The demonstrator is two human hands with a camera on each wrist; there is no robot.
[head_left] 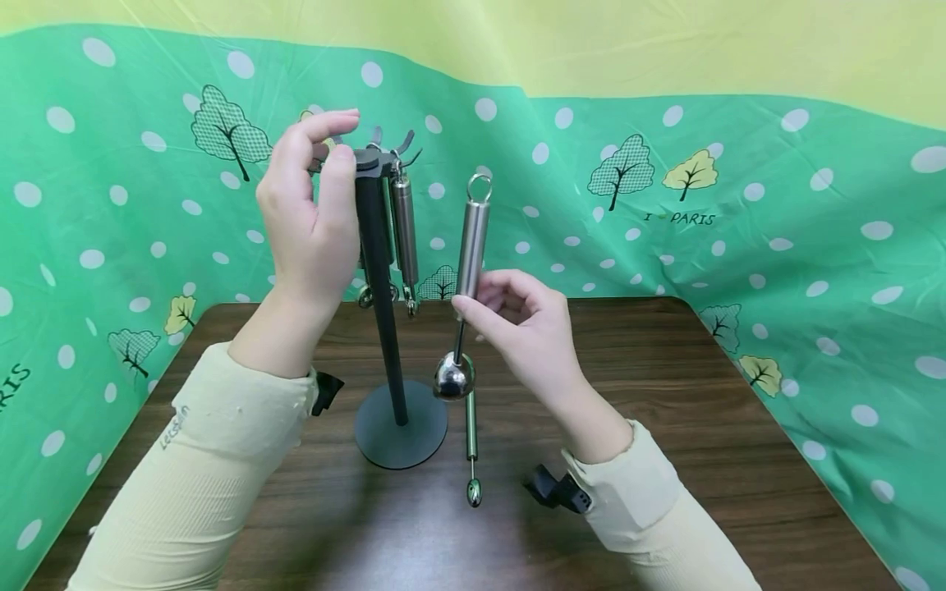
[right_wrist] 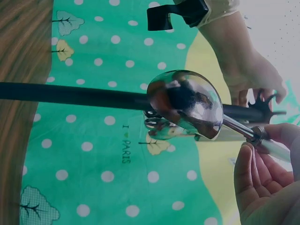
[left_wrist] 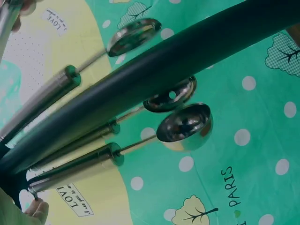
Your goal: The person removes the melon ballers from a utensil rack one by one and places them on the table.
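My right hand (head_left: 528, 328) pinches a steel melon baller (head_left: 473, 246) between thumb and fingers, low on its handle. Its ring points up and its round bowl (right_wrist: 185, 103) hangs down, overlapping the stand's base in the head view. At the top of the black utensil stand (head_left: 380, 287), my left hand (head_left: 314, 205) grips the hooked head, thumb against its near side. Several similar steel scoops hang from the hooks, one with its handle (head_left: 405, 230) right of the pole. The left wrist view shows their bowls (left_wrist: 185, 126), one with a hole.
A slim metal utensil (head_left: 473, 443) with a small oval end lies on the dark wooden table (head_left: 628, 369), right of the stand's round base (head_left: 402, 443). A green and yellow patterned cloth (head_left: 591, 205) hangs behind. Each wrist wears a black camera mount (head_left: 557, 490).
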